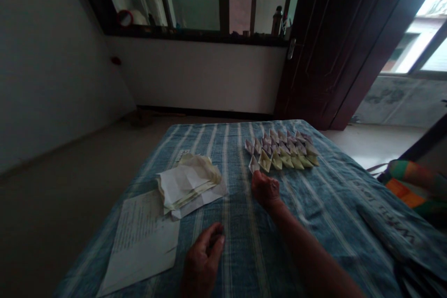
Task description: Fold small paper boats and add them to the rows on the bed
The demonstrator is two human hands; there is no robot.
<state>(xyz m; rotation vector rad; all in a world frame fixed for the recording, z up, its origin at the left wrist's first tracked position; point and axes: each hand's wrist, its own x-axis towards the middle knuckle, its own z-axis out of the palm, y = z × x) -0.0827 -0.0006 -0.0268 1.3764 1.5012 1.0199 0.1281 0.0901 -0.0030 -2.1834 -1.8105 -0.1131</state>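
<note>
My right hand (266,189) is closed, with its fingertips on the lower end of a white folded paper boat (253,164). That boat sits at the left end of the front row, beside a yellow paper boat (265,162). Several more boats, white and yellow, stand in rows behind and to the right. My left hand (204,257) rests near the table's front, holding nothing, fingers loosely curled and thumb apart from them. Ahead of it lies a loose stack of creased paper sheets (192,177).
A flat printed sheet (145,242) lies at the left on the striped blue tablecloth (237,242). Black-handled scissors (394,251) are at the right front. Beyond the table's right edge is a colourful cloth item (408,186). A dark red door (321,56) stands behind.
</note>
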